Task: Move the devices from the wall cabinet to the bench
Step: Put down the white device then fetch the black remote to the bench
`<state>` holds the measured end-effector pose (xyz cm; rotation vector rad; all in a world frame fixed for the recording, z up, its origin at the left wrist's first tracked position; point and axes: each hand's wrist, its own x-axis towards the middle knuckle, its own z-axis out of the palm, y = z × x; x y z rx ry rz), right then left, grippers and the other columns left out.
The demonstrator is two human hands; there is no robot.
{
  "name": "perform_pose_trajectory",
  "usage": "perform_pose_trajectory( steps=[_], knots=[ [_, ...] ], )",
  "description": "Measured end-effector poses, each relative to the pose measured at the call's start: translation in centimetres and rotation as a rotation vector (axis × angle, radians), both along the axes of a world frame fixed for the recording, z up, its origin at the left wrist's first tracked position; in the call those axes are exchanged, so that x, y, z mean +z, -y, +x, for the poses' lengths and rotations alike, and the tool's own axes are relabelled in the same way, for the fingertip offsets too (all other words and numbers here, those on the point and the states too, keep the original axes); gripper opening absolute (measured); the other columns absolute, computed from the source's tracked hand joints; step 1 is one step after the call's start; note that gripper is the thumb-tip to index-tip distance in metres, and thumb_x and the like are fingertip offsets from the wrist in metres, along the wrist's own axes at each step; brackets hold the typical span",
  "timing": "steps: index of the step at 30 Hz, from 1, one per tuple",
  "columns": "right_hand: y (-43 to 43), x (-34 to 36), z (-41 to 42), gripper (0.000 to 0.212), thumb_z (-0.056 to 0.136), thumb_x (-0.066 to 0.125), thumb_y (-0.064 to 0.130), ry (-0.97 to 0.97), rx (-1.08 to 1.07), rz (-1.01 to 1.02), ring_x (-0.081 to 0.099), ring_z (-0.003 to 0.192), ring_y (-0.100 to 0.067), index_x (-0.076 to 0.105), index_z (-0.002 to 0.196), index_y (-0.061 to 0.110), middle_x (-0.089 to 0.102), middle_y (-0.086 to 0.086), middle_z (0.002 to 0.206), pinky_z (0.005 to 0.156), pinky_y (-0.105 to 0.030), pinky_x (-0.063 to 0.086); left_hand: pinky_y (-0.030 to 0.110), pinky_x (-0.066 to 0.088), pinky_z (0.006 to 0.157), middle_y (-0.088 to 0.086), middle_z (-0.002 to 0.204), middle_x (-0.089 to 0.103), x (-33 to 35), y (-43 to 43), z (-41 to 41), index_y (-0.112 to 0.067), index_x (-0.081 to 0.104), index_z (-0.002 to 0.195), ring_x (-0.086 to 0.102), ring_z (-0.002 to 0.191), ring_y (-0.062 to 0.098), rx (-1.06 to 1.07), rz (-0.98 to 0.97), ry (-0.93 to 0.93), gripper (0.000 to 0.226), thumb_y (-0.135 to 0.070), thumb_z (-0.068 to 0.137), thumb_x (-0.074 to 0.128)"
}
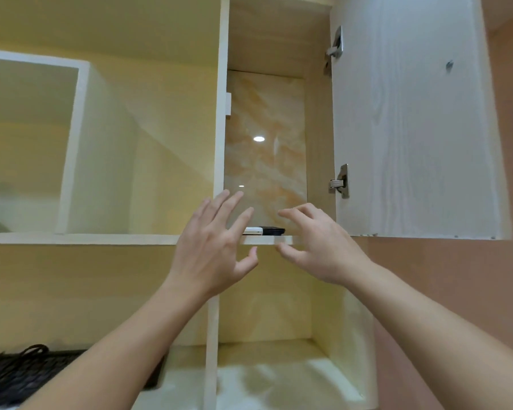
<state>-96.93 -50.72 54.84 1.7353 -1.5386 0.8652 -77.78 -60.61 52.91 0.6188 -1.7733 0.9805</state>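
White shelf edge [267, 240] bears devices [264, 231] between left hand [211, 247], right hand [320, 244].

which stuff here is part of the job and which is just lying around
Job: white device, black device, cabinet shelf they lie on, open cabinet door, bench, left hand and right hand, both open, empty.
Lying about: blurred black item with a cable, lower left.

The shelf [267, 240] is carrying a white device [253, 231] and a black device [274, 231], lying between the left hand [211, 247] and the right hand [320, 247].
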Motion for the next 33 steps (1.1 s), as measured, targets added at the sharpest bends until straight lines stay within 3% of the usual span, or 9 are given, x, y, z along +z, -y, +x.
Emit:
perform_pose_trajectory(
  steps=[5,10,13,15,19,21,24,28,33],
  knots=[
    [3.2,1.3,-1.4,0.077,0.078,0.062,0.068,-0.069,-0.045,0.155,0.05,0.119,-0.013,0.039,0.143,0.034,0.045,0.01,0.133,0.09,-0.036,0.048,0.049,0.032,0.12,0.016,0.152,0.049,0.6,1.5,-0.6,-0.013,0.063,0.134,0.039,0.146,0.032,0.005,-0.048,0.004,0.065,-0.051,0.083,0.052],
    [5.3,2.4,-1.2,0.085,0.074,0.064,0.071,-0.133,-0.098,0.207,0.051,0.122,-0.016,0.037,0.145,0.034,0.048,0.011,0.136,0.083,-0.036,0.044,0.051,0.037,0.117,0.017,0.149,0.051,0.2,2.5,-0.8,-0.011,0.065,0.131,0.039,0.146,0.033,-0.024,-0.078,-0.025,0.062,-0.049,0.082,0.054],
    [5.6,2.7,-1.0,0.062,0.074,0.063,0.07,-0.149,-0.121,0.245,0.06,0.094,-0.018,0.054,0.125,0.036,0.064,0.009,0.106,0.071,-0.035,0.049,0.052,0.039,0.115,0.019,0.149,0.051,-0.1,2.9,-0.7,-0.009,0.065,0.129,0.038,0.147,0.033,-0.058,-0.086,-0.029,0.06,-0.046,0.083,0.056],
    [5.3,2.6,-1.0,0.054,0.073,0.065,0.068,-0.132,-0.092,0.235,0.057,0.074,-0.015,0.059,0.117,0.036,0.063,0.011,0.083,0.062,-0.033,0.047,0.051,0.039,0.116,0.019,0.15,0.05,-0.3,3.0,-0.6,-0.008,0.065,0.13,0.037,0.147,0.034,-0.078,-0.087,-0.037,0.06,-0.045,0.084,0.056],
    [4.4,2.3,-1.2,0.064,0.074,0.066,0.069,-0.1,-0.015,0.168,0.049,0.064,-0.003,0.058,0.128,0.034,0.051,0.021,0.071,0.06,-0.029,0.041,0.044,0.037,0.116,0.018,0.148,0.052,-0.8,2.8,-0.3,-0.008,0.064,0.13,0.038,0.146,0.034,-0.092,-0.084,-0.062,0.061,-0.046,0.084,0.057],
    [4.0,1.9,-1.4,0.063,0.074,0.064,0.071,-0.068,0.038,0.126,0.052,0.067,-0.001,0.061,0.125,0.033,0.06,0.02,0.078,0.064,-0.027,0.044,0.044,0.038,0.116,0.018,0.148,0.053,-1.1,2.8,-0.2,-0.007,0.064,0.13,0.038,0.147,0.034,-0.102,-0.077,-0.066,0.061,-0.046,0.084,0.057],
    [3.8,1.2,-1.8,0.047,0.078,0.068,0.059,-0.017,0.155,0.015,0.061,0.081,-0.006,0.068,0.112,0.028,0.068,0.014,0.095,0.078,-0.033,0.053,0.046,0.04,0.115,0.017,0.146,0.055,-1.4,2.5,0.1,-0.007,0.064,0.13,0.039,0.146,0.034,-0.11,-0.064,-0.068,0.061,-0.046,0.084,0.057],
    [3.1,0.2,-2.3,0.022,0.083,0.077,0.029,-0.015,0.269,-0.189,0.062,0.078,-0.014,0.073,0.102,0.019,0.067,0.008,0.086,0.072,-0.039,0.054,0.047,0.041,0.115,0.018,0.144,0.056,-1.8,1.6,0.5,-0.006,0.063,0.132,0.042,0.144,0.035,-0.103,-0.022,-0.088,0.063,-0.047,0.085,0.054],
    [1.2,-1.0,-1.8,0.018,0.085,0.075,0.016,-0.049,0.302,-0.343,0.064,0.078,-0.016,0.075,0.103,0.015,0.068,0.002,0.089,0.072,-0.037,0.054,0.044,0.042,0.113,0.016,0.139,0.06,-3.0,-0.2,0.8,-0.007,0.063,0.131,0.048,0.139,0.034,-0.136,0.059,-0.125,0.063,-0.048,0.086,0.052]
  ],
)
